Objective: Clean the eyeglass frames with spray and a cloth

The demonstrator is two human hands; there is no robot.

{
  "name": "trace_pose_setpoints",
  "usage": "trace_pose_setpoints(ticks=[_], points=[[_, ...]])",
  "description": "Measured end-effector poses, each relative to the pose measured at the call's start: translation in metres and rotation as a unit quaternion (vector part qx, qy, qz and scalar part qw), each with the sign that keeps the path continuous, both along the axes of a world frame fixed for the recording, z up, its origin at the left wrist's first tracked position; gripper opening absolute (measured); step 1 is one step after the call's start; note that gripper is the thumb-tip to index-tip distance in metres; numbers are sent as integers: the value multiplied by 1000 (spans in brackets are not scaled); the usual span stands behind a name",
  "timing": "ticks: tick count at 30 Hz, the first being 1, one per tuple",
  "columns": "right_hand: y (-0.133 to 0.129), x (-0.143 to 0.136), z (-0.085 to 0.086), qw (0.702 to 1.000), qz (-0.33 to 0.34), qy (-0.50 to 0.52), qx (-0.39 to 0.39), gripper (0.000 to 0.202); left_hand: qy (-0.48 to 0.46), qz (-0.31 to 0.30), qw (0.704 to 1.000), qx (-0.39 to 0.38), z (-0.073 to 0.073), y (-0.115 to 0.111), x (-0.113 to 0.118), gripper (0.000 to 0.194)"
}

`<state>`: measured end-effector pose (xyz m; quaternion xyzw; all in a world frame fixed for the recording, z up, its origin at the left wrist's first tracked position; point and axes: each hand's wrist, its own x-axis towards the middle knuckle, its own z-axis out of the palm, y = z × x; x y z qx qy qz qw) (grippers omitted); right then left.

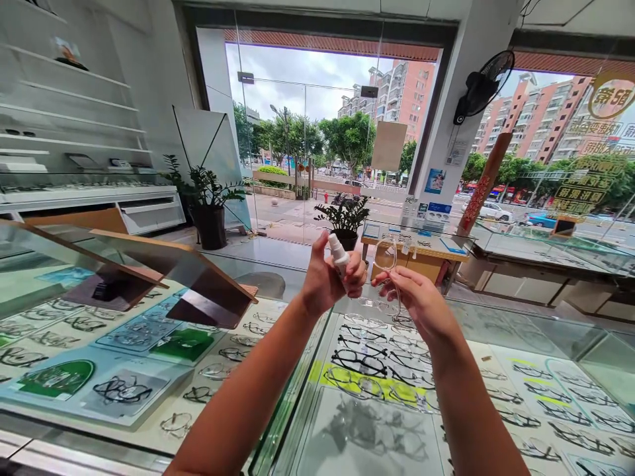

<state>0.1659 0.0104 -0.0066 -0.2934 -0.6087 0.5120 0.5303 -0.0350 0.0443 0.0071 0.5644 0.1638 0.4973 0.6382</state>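
My left hand (pixel 342 271) is closed around a small white spray bottle (pixel 339 251), its nozzle end up and tilted toward the upper left. To its right, my right hand (pixel 409 287) pinches a pair of thin-framed eyeglasses (pixel 385 266). One round lens stands up above the fingers, and a thin temple arm hangs below them. The rest of the frame is partly hidden by the fingers. Bottle and glasses are apart, both held above the glass display counter (pixel 367 430).
Rows of eyeglasses (pixel 360 360) lie inside the counter under its glass top. Tilted wood-edged mirrors (pixel 208 277) stand on the left. Beyond are potted plants (pixel 211 221), a small wooden table (pixel 421 248), more showcases (pixel 536 258) and glass doors. A black fan (pixel 483 86) hangs on the pillar.
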Motion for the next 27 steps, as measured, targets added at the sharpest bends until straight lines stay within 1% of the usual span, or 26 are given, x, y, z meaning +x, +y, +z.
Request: trace_pose_setpoints(ticks=[2,4,5,6,8,12,15,20,23,27], points=[[3,-3,-3,1000,1,-3,0,26,40,98,994,40,-7,7,3,76],[6,-5,-5,1000,1,-6,3,28,97,189,974,73,-14,15,7,72],[8,-6,-7,1000,0,-9,5,28,124,216,965,81,-17,19,9,71],[9,-7,-8,1000,0,-12,7,28,147,230,958,85,-20,22,11,71],[12,-8,-10,1000,-3,-16,9,29,170,239,952,85,-24,25,15,71],[14,-9,-12,1000,-4,-20,7,29,179,241,950,87,-26,25,19,72],[14,-9,-12,1000,3,-18,8,29,171,229,955,78,-28,25,20,71],[14,-7,-10,1000,13,-8,12,31,132,216,964,80,-31,27,21,70],[16,-4,-8,999,-6,35,11,29,129,203,968,74,-30,25,22,71],[22,3,-7,993,-56,102,22,29,175,176,966,76,-33,23,28,70]])
